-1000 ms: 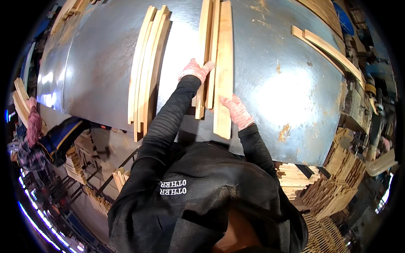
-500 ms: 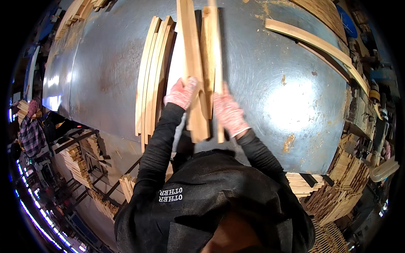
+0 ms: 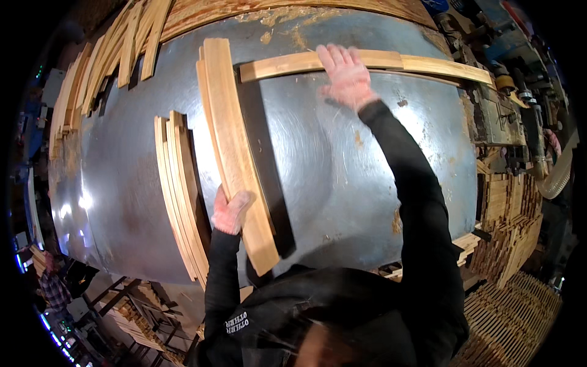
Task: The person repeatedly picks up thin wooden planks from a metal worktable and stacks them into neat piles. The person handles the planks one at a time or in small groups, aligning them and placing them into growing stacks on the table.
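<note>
My left hand grips a bundle of long light wooden slats that lies lengthwise on the grey metal table, its near end over the table's front edge. My right hand reaches far across the table, fingers spread, and rests flat on a long wooden slat lying crosswise near the far edge. To the left of the held bundle lies another stack of slats, apart from my hands.
More slats are heaped at the far left of the table. Stacked wooden pieces stand to the right below the table, beside a machine with a pale hose. Another person is at the lower left.
My right hand left the bundle and reached across the table to the crosswise slat. My left hand keeps hold of the bundle, which now lies on the table.
</note>
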A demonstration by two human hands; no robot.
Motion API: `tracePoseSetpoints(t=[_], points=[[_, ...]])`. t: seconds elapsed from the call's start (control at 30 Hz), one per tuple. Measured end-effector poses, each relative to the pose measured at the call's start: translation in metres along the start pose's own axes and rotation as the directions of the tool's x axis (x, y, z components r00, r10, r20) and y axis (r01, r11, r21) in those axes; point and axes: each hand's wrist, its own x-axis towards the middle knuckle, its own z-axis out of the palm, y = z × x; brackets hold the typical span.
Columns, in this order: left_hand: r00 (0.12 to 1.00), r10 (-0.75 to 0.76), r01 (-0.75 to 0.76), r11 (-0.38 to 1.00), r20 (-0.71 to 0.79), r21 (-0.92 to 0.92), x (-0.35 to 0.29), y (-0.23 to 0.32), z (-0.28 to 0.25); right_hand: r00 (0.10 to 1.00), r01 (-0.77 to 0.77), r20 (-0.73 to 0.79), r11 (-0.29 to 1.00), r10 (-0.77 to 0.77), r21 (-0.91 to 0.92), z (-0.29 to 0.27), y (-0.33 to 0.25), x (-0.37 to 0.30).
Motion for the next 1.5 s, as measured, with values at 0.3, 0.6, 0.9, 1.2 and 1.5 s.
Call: tracePoseSetpoints(t=[0.3,0.6,0.9,1.2,1.5], points=[[0.887,0.174,0.001,0.926,-0.428,0.379,0.01,0.026,-0.234,0.774,-0.024,0.626,0.991,0.102,-0.131,0.046,0.058,0.06],[0.869,-0.324,0.492,0.641,0.374,-0.588,0.082,0.024,-0.123,0.655,-0.693,0.748,-0.311,0.104,0.65,0.008,0.005,-0.003],[0.997,-0.033,-0.039,0.627,0.077,0.778,0.088,0.005,0.11,0.637,-0.77,0.565,0.463,0.524,0.439,0.019,-0.123,-0.066],[0.993,-0.092,0.105,0.364,-0.076,0.925,0.083,0.002,0.148,0.254,-0.959,0.203,0.274,0.946,-0.075,0.031,0.029,-0.127],[0.984,0.034,-0.027,0.999,0.176,-0.038,0.072,-0.021,0.043,0.208,-0.962,0.401,0.113,0.892,0.247,0.017,0.054,-0.198]])
